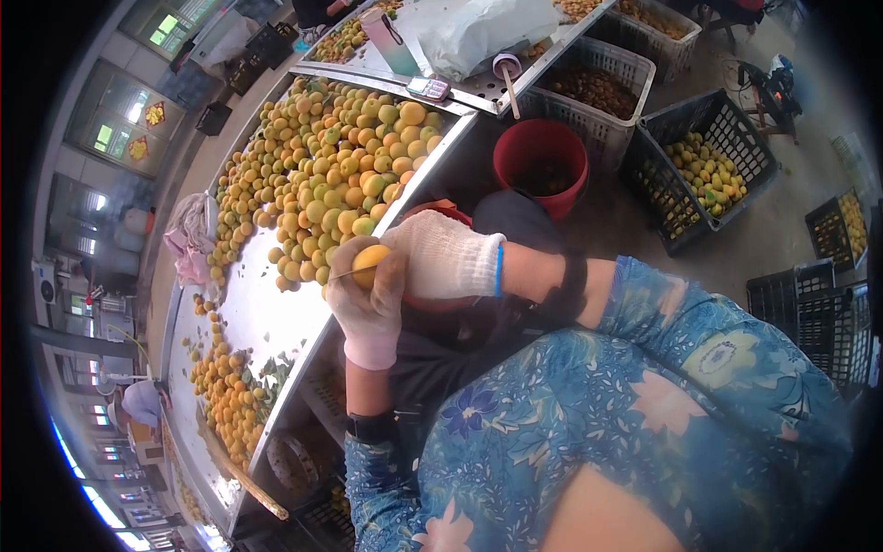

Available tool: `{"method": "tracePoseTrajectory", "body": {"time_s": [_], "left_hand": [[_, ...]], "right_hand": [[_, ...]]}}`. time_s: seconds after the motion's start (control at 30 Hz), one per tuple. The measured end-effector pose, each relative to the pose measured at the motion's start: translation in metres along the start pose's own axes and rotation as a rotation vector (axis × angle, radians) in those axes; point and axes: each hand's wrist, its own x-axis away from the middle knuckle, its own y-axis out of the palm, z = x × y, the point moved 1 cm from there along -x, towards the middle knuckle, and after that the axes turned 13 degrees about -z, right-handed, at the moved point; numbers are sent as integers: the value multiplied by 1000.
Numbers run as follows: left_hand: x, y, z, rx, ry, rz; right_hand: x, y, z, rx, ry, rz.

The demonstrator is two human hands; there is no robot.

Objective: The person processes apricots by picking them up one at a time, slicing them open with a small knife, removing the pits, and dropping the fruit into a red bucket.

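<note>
An orange-yellow fruit [371,261] is pinched between the fingers of my left hand [365,308], which wears a pale, stained glove. A thin blade-like edge [341,274] crosses beside the fruit; its other end is hidden. My right hand [446,256], in a white knitted glove with a blue cuff edge, is closed against the fruit's right side. Its fingertips are mostly covered, so what it grips is unclear. Many yellow, orange and greenish fruits [345,175] lie heaped on the metal table [276,329] just beyond my hands.
A red bucket [541,164] stands right of the table, near a crate of dark pieces [598,92] and a black crate of yellow-green fruit [704,175]. A cup [388,41], a small device [429,88] and a pink cloth [189,250] rest at the table. A stick [250,488] lies along its lower edge.
</note>
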Motion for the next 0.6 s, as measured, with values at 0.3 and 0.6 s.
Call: {"method": "tracePoseTrajectory", "body": {"time_s": [0.3,0.6], "left_hand": [[10,12,6,29,-66,22],[0,10,0,253,-299,142]], "right_hand": [[-2,6,13,128,-156,-79],[-3,5,2,-156,42,120]]}}
